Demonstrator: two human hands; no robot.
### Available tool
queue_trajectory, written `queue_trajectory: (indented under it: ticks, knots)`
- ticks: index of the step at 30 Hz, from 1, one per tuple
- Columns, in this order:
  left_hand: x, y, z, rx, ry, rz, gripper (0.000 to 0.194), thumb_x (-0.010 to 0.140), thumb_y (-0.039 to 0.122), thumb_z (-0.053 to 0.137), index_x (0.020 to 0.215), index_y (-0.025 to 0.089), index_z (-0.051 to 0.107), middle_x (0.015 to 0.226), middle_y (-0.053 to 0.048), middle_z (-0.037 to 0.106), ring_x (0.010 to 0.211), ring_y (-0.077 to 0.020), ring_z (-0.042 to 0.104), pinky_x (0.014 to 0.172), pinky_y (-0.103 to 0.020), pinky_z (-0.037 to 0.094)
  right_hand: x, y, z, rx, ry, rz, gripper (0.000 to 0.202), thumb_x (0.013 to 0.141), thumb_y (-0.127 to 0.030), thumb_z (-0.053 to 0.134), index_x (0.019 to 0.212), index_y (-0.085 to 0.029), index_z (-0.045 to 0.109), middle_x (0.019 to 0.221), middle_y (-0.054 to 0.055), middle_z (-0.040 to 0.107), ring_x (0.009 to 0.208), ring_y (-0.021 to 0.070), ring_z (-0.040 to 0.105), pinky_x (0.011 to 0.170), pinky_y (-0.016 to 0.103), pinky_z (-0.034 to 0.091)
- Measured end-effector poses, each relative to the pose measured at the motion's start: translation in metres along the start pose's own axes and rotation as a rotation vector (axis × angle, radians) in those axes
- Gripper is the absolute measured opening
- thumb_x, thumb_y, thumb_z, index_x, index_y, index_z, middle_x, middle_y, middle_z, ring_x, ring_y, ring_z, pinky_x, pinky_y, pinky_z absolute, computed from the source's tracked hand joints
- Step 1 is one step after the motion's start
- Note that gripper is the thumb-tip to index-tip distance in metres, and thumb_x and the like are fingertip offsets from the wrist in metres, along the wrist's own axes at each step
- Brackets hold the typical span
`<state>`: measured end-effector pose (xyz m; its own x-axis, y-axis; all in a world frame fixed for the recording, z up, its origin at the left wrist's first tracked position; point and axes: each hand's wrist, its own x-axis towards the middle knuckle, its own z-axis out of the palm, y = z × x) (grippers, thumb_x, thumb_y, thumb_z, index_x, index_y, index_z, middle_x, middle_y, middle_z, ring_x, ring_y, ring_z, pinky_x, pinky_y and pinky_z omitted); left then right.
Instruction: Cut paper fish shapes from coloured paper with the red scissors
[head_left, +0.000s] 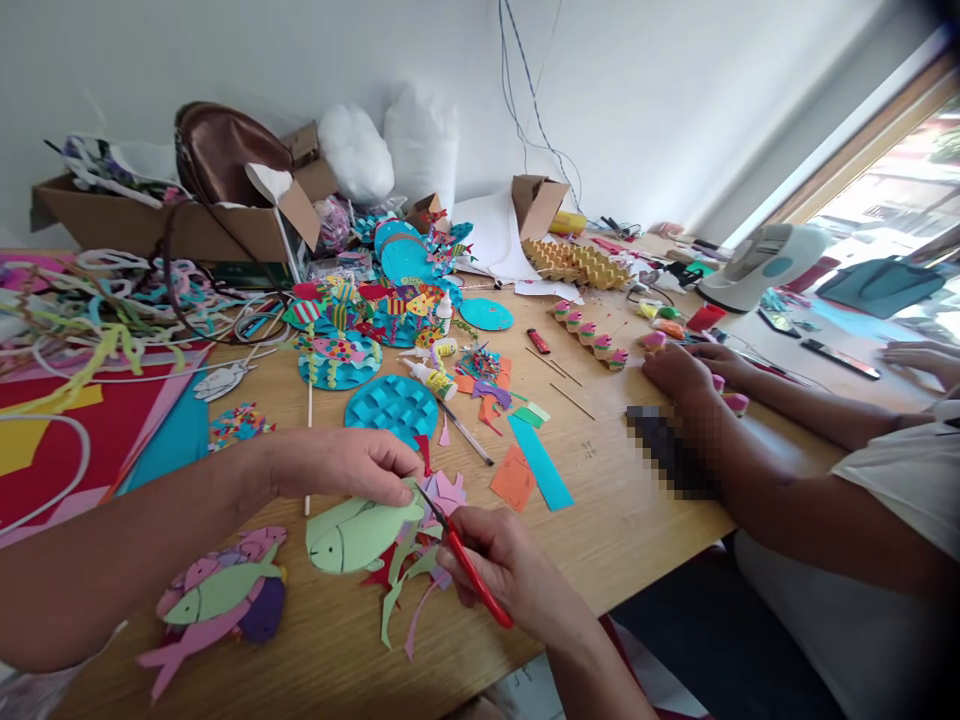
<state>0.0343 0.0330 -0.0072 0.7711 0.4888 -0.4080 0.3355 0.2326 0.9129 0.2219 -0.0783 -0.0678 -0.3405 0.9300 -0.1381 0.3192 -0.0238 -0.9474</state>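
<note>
Between thumb and fingers, my left hand [367, 468] pinches the upper edge of a light green paper fish [346, 535] with a drawn eye and gill line. My right hand [502, 560] grips red-handled scissors [478, 580], their blades at the fish's right end, by the left fingertips. Beneath and beside the fish lie curled paper scraps [401, 590] in green, red and purple. Left of them, near my left forearm, is a pile of cut paper fish [217, 600] in green, pink and purple.
Blue paper discs [391, 408], glue bottles [433, 380], a pen [469, 435] and a blue paper strip [541, 462] lie beyond my hands. Coloured sheets [90, 420] cover the left side. At right, another person's hands [679, 375] work near an egg-carton strip [589, 335]. Boxes [172, 235] stand against the wall.
</note>
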Motion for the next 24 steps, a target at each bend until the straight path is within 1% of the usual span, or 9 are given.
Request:
queue_trajectory:
  ticks: [1,3,7,10,12,14,15,19,24]
  knots:
    - [0.0,0.001,-0.001,0.111,-0.079,-0.035,0.008,0.064,0.017,0.063,0.056,0.018,0.066,0.054,0.002,0.052,0.051,-0.0133,0.045,0.048,-0.023,0.033,-0.001,-0.001,-0.001,-0.017,-0.021,0.012,0.039,0.087,-0.048,0.054,0.061,-0.019,0.045,0.052,-0.003,0.049,0.048,0.0092,0.041,0.047,0.022,0.029]
    - [0.001,0.003,-0.004,0.285,-0.161,-0.057,0.014,0.072,0.024,0.055,0.061,0.019,0.063,0.058,0.003,0.048,0.055,-0.0126,0.042,0.051,-0.023,0.032,-0.003,0.0,-0.006,-0.023,-0.079,0.041,0.039,0.087,-0.05,0.053,0.064,-0.019,0.045,0.057,-0.002,0.051,0.051,0.0102,0.044,0.048,0.021,0.032]
    - [-0.001,0.002,-0.013,0.4,-0.157,-0.046,0.019,0.076,0.032,0.053,0.062,0.019,0.053,0.06,0.005,0.043,0.055,-0.0111,0.039,0.051,-0.022,0.031,-0.012,0.007,-0.015,0.141,-0.165,0.076,0.048,0.082,-0.062,0.051,0.062,-0.019,0.045,0.055,0.0,0.051,0.05,0.0106,0.046,0.049,0.022,0.036]
    - [-0.003,0.003,-0.017,0.473,-0.127,-0.05,0.023,0.078,0.037,0.053,0.064,0.018,0.05,0.062,0.005,0.045,0.056,-0.0106,0.041,0.051,-0.021,0.033,-0.015,0.011,-0.02,0.336,-0.06,0.043,0.049,0.077,-0.064,0.057,0.066,-0.018,0.05,0.053,-0.002,0.051,0.048,0.0099,0.045,0.047,0.022,0.035]
    - [-0.004,0.005,-0.017,0.532,-0.102,-0.033,0.024,0.078,0.038,0.053,0.065,0.018,0.05,0.061,0.004,0.046,0.056,-0.0106,0.042,0.05,-0.02,0.033,-0.011,0.008,-0.022,0.421,0.075,-0.005,0.044,0.072,-0.059,0.067,0.072,-0.017,0.053,0.056,-0.002,0.055,0.05,0.01,0.046,0.049,0.022,0.037]
    - [-0.004,0.009,-0.017,0.579,-0.107,-0.024,0.023,0.077,0.038,0.053,0.065,0.019,0.05,0.06,0.005,0.046,0.055,-0.0104,0.042,0.049,-0.02,0.033,-0.001,-0.002,-0.021,0.435,0.205,-0.039,0.038,0.067,-0.049,0.076,0.077,-0.017,0.056,0.068,0.001,0.062,0.058,0.0113,0.052,0.053,0.022,0.04]
    - [-0.004,0.011,-0.016,0.595,-0.118,-0.023,0.022,0.077,0.037,0.053,0.065,0.019,0.05,0.06,0.005,0.046,0.055,-0.0104,0.041,0.049,-0.02,0.032,0.006,-0.008,-0.021,0.435,0.23,-0.047,0.036,0.065,-0.044,0.078,0.078,-0.018,0.057,0.072,0.001,0.064,0.06,0.0118,0.054,0.054,0.022,0.042]
    - [-0.001,0.017,-0.011,0.699,-0.144,0.013,0.019,0.073,0.033,0.054,0.062,0.019,0.048,0.059,0.005,0.042,0.054,-0.0102,0.038,0.046,-0.02,0.028,0.034,-0.033,-0.016,0.436,0.205,-0.043,0.033,0.063,-0.039,0.078,0.076,-0.019,0.055,0.075,0.0,0.064,0.063,0.0131,0.056,0.055,0.024,0.044]
    - [0.003,0.025,-0.008,0.764,-0.139,0.0,0.013,0.069,0.024,0.055,0.059,0.02,0.048,0.056,0.005,0.043,0.052,-0.0109,0.039,0.045,-0.021,0.027,0.053,-0.042,-0.011,0.312,0.106,-0.089,0.029,0.063,-0.032,0.077,0.067,-0.019,0.051,0.061,-0.006,0.051,0.054,0.0092,0.045,0.049,0.021,0.035]
